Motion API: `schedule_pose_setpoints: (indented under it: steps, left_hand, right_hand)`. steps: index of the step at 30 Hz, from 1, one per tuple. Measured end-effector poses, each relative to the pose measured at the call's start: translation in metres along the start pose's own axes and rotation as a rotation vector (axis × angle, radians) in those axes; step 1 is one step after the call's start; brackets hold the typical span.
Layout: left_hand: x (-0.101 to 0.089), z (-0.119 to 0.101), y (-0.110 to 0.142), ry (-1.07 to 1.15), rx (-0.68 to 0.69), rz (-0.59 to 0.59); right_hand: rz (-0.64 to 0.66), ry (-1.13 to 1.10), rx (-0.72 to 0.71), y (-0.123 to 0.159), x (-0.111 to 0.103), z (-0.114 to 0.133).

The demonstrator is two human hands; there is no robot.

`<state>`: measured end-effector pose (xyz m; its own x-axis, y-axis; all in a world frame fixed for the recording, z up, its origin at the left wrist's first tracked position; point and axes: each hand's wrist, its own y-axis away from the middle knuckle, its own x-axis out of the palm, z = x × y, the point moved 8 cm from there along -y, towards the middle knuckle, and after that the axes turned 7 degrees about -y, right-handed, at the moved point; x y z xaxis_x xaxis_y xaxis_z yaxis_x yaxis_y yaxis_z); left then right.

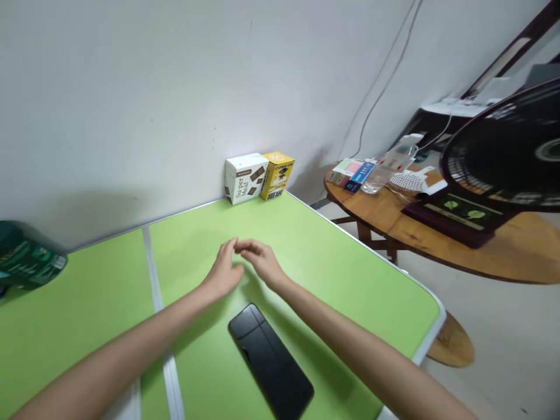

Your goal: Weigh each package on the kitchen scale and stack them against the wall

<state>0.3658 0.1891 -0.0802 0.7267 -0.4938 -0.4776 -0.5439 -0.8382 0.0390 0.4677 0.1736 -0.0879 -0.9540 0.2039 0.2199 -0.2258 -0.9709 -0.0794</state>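
Observation:
Over the green table point(350, 268), my left hand point(222, 273) and my right hand point(263, 263) meet almost fingertip to fingertip. The fingers are stretched out and slightly bent, and nothing shows in either hand. Whether the fingertips touch, I cannot tell. Below the hands, between my forearms, a black smartphone point(273, 364) lies flat with its dark screen up. Beyond the hands, a white "Super Meal" box point(247, 181) stands against the wall, side by side with a yellow box point(277, 178).
A dark green container point(30, 259) is at the table's left edge. To the right, a wooden table point(420, 233) holds a clear plastic jug point(389, 163), small boxes point(352, 174) and a black fan point(511, 146). A wooden stool point(452, 344) is below.

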Motion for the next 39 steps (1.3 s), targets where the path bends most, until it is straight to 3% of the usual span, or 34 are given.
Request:
schedule_pose_setpoints:
  steps: [3,5,8,11,14,19,24,28,32,36,39]
  left_hand:
    - [-0.006,-0.022,-0.072,-0.181,0.087,-0.11]
    - [-0.018,-0.046,-0.115,-0.348,0.197,-0.217]
    - [-0.031,-0.082,-0.166,-0.558,0.367,-0.355]
    - [-0.035,-0.094,-0.204,-0.661,0.421,-0.4]
    - [-0.035,-0.085,-0.224,-0.676,0.406,-0.391]
    - [-0.037,-0.079,-0.225,-0.538,0.442,-0.418]
    - [-0.038,-0.084,-0.23,-0.55,0.31,-0.368]
    - [-0.052,-0.085,-0.201,-0.602,0.3,-0.315]
    - [-0.091,-0.074,-0.123,-0.551,0.292,-0.219]
    - [-0.132,-0.063,-0.014,-0.507,0.199,-0.118]
    - [-0.159,-0.065,0.073,-0.484,0.123,-0.111]
  right_hand:
    - [-0.176,-0.063,-0.009,-0.06,-0.048,0.0]
    - [-0.234,-0.082,-0.027,-0.096,-0.069,0.002]
    - [-0.256,-0.083,-0.056,-0.13,-0.084,0.0]
    - [-0.232,-0.057,-0.076,-0.139,-0.087,-0.009]
    - [-0.183,-0.02,-0.064,-0.131,-0.085,-0.022]
    - [-0.145,0.007,-0.068,-0.117,-0.082,-0.024]
    - [-0.186,0.015,-0.039,-0.11,-0.085,-0.014]
    - [-0.203,0.063,-0.03,-0.098,-0.089,-0.004]
    - [-0.112,0.257,-0.07,-0.072,-0.074,0.025]
    - [0.275,0.464,-0.034,-0.025,-0.008,0.055]
    - [0.552,0.418,0.02,0.023,0.053,0.071]
